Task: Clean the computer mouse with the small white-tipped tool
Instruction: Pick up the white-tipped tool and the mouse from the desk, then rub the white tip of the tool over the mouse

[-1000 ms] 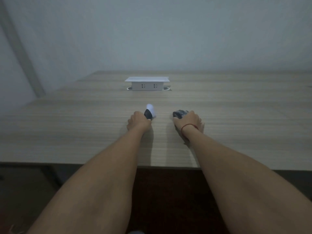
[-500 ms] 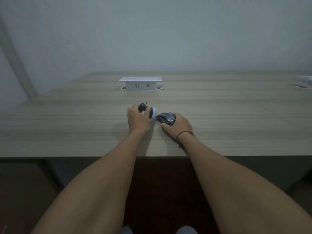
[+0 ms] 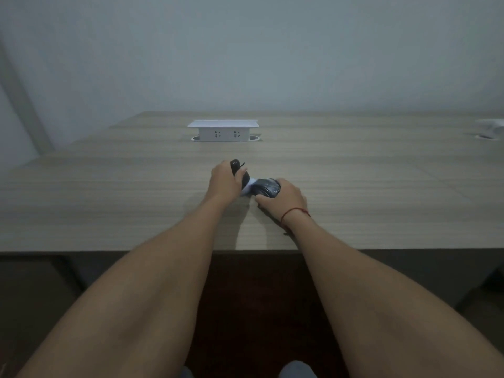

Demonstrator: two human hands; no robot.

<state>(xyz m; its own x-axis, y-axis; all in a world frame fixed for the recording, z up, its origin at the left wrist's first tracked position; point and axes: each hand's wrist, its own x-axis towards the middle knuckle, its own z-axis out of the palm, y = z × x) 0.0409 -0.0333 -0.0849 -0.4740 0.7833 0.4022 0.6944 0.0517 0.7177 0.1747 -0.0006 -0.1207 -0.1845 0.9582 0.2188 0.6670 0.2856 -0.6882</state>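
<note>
A dark computer mouse lies on the wooden desk, held from the right by my right hand, which wears a red string at the wrist. My left hand grips a small black tool whose white tip presses against the left side of the mouse. The tool's middle is hidden inside my fingers.
A white pop-up socket box stands raised at the back middle of the desk. Another white fitting sits at the far right edge. The desk's near edge runs just under my forearms, with dark floor below.
My hands came together: the tool's white tip went from apart from the mouse to touching its left side. The mouse was turned and drawn leftward.
</note>
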